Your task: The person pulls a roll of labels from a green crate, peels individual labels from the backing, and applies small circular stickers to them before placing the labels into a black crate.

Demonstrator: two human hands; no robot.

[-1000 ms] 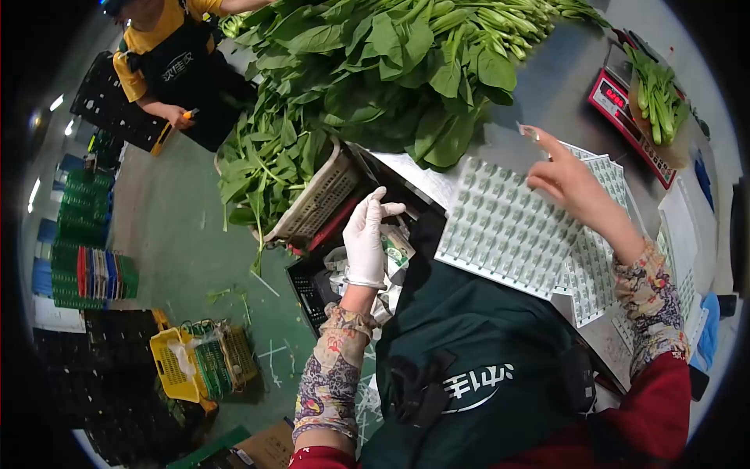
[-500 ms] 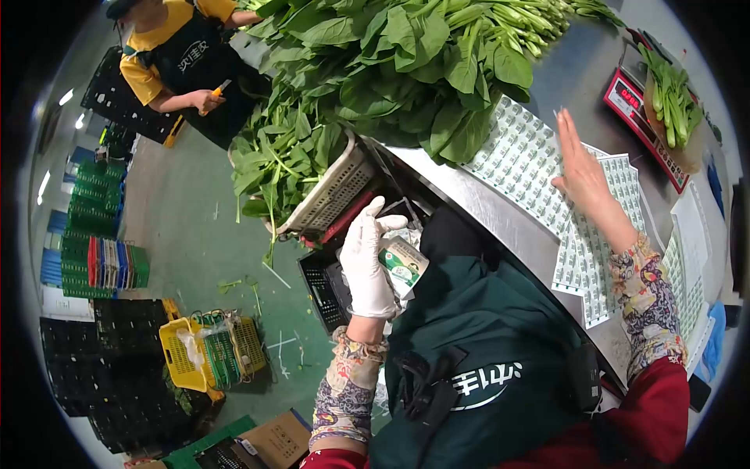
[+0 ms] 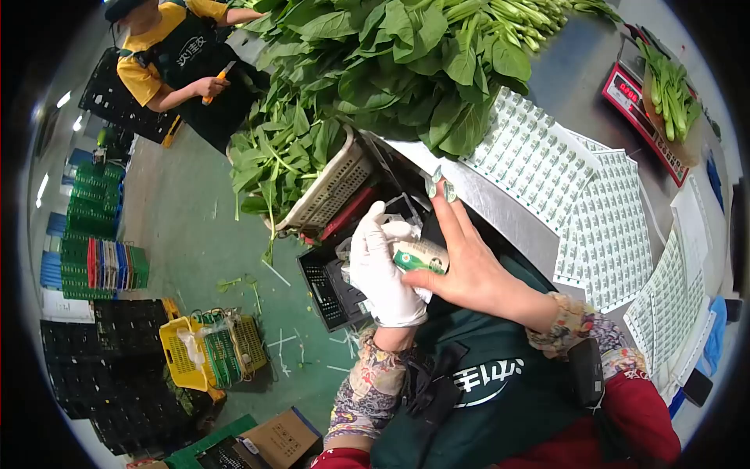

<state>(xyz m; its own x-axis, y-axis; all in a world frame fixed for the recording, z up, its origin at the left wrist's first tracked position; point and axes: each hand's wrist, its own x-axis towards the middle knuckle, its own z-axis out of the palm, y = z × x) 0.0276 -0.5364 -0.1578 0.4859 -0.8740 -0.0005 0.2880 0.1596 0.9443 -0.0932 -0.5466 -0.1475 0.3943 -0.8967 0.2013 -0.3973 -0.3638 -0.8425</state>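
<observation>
My left hand (image 3: 381, 273), in a white glove, is closed around a green-and-white printed card (image 3: 422, 256), perhaps one of a stack; its lower part is hidden. My bare right hand (image 3: 484, 273) reaches across from the right, fingers stretched out and thumb at the card's lower edge. Small round-looking stickers (image 3: 448, 190) cling to its fingertips. On the metal table, sheets of small green-and-white stickers (image 3: 531, 160) lie overlapping to the right of my hands.
Leafy greens (image 3: 391, 70) are piled on the table (image 3: 582, 55) and fill a beige crate (image 3: 332, 187). A red scale (image 3: 644, 121) carries a bunch of greens (image 3: 668, 90). Below my hands sits a black crate (image 3: 324, 293). A co-worker (image 3: 183, 62) stands far left, holding an orange-handled tool.
My right hand has come from the sticker sheets to the card in my left hand, with stickers now visible on its fingertips. My left hand has shifted slightly right.
</observation>
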